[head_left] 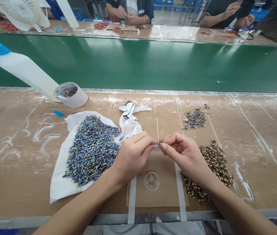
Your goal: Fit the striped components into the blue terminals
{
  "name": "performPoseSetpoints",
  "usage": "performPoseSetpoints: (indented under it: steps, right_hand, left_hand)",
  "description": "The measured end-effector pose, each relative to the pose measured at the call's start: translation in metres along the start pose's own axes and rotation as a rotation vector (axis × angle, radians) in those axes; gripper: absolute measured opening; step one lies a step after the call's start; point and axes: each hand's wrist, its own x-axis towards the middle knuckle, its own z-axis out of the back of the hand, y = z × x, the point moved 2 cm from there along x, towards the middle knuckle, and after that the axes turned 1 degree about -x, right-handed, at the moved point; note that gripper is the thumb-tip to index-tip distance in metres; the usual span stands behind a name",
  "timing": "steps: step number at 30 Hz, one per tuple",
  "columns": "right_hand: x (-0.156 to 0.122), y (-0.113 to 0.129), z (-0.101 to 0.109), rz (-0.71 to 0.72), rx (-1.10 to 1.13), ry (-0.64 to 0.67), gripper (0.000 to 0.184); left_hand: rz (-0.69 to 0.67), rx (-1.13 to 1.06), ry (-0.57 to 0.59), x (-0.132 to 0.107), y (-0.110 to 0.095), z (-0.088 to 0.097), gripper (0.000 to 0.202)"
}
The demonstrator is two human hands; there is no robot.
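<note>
My left hand (132, 156) and my right hand (183, 152) meet above the bench, both pinching one tiny blue and gold part (160, 142) between fingertips. A large heap of small blue parts (92, 150) lies on a white plastic sheet (60, 187) to the left of my left hand. A heap of dark and gold parts (214, 163) lies under and right of my right wrist. A small pile of assembled blue parts (194, 118) sits farther back on the right. A small clear round dish (151, 180) stands just below my hands.
A tape roll (71, 94) and a tilted white bottle with a blue cap (21, 67) are at the back left. A green conveyor belt (153, 62) runs beyond the bench. Across it, other people's hands work over red parts (101, 25). A white fan (22, 13) stands far left.
</note>
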Motion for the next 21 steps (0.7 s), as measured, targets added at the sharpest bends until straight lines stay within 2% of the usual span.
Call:
performPoseSetpoints:
  steps: [7,14,21]
  right_hand:
    - [0.0001,0.0011,0.0026,-0.032,0.012,0.029,0.017]
    - [0.0001,0.0015,0.0016,-0.057,0.018,0.018,0.020]
    - [0.0015,-0.0002,0.0061,-0.086,0.116,0.127,0.017]
  left_hand:
    - [-0.088,0.101,0.025,-0.0026,0.0024,-0.0032,0.013]
    - [-0.233,0.302,-0.041,-0.0046,-0.0009,-0.0004,0.014]
    - [-0.358,0.354,-0.079,-0.0070,-0.0026,0.0000,0.008]
